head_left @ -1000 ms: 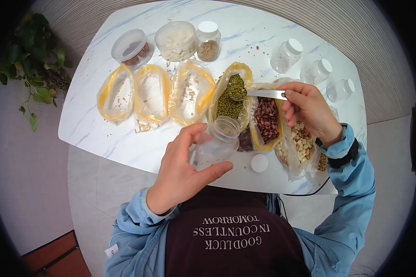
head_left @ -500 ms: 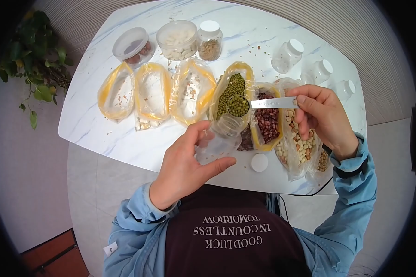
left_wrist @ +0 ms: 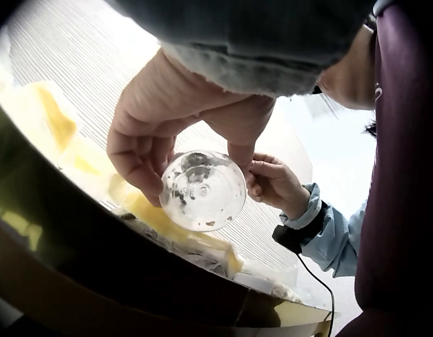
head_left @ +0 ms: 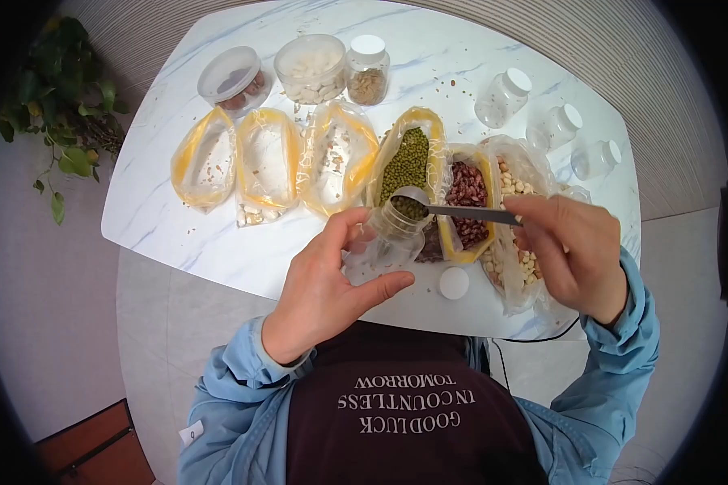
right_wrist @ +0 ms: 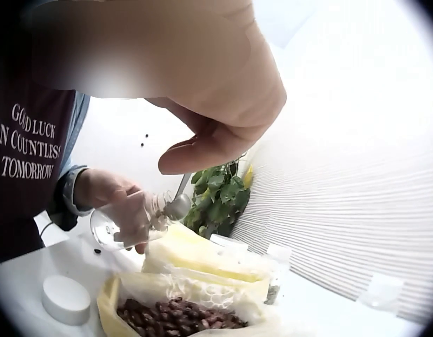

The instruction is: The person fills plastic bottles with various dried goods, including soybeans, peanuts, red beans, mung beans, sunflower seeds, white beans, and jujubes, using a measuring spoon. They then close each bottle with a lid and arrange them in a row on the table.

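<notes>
My left hand (head_left: 319,283) grips a clear plastic jar (head_left: 380,246), its open mouth tipped toward the right. In the left wrist view the round base of the jar (left_wrist: 204,193) shows between thumb and fingers. My right hand (head_left: 570,250) pinches the handle of a metal measuring spoon (head_left: 473,213). The spoon's bowl is tilted at the jar's mouth, with green beans seen below its edge. In the right wrist view the spoon bowl (right_wrist: 178,206) overlaps the jar's neck. Just beyond the jar stands an open bag of mung beans (head_left: 406,158).
Right of the mung beans are bags of dark red beans (head_left: 467,190) and pale nuts (head_left: 522,263). A white lid (head_left: 454,284) lies near the front edge. Yellow-rimmed bags (head_left: 204,166) stand left. Filled tubs (head_left: 309,71) and a lidded jar (head_left: 367,77) stand behind; lidded clear jars (head_left: 501,101) stand far right.
The right hand has brought the spoonful of mung beans from the bag toward me to the jar's mouth and turned the spoon over. The left hand has hardly moved.
</notes>
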